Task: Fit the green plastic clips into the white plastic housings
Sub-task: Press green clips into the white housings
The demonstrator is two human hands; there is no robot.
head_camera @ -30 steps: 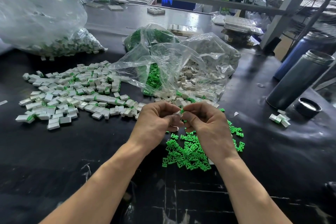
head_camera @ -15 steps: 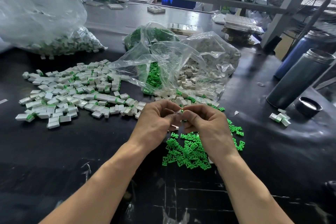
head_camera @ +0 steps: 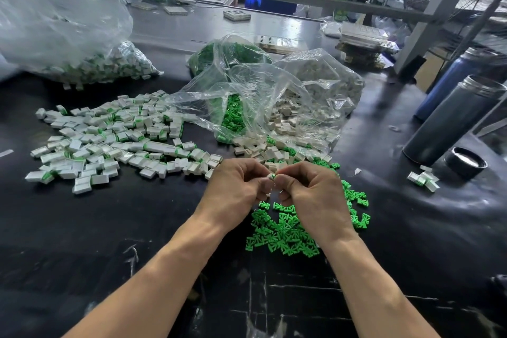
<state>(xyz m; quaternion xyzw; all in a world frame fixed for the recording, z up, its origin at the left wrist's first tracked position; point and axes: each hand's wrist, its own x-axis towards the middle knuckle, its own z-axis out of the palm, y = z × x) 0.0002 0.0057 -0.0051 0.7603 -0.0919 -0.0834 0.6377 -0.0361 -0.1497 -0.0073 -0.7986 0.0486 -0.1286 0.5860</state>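
My left hand and my right hand meet fingertip to fingertip above the black table, both pinching one small white housing with a green clip between them. Most of that piece is hidden by my fingers. Under my right hand lies a pile of loose green clips. Loose empty white housings spill from an open clear bag just beyond my hands. A wide spread of white housings with green clips fitted covers the table to the left.
A clear bag of fitted pieces sits at the back left, a bag of green clips behind the open one. Two tall dark flasks and a round lid stand at the right, with a few fitted housings nearby.
Both hands have stayed together over the green pile, fingers shifting slightly on the small piece. Nothing else on the table has moved.
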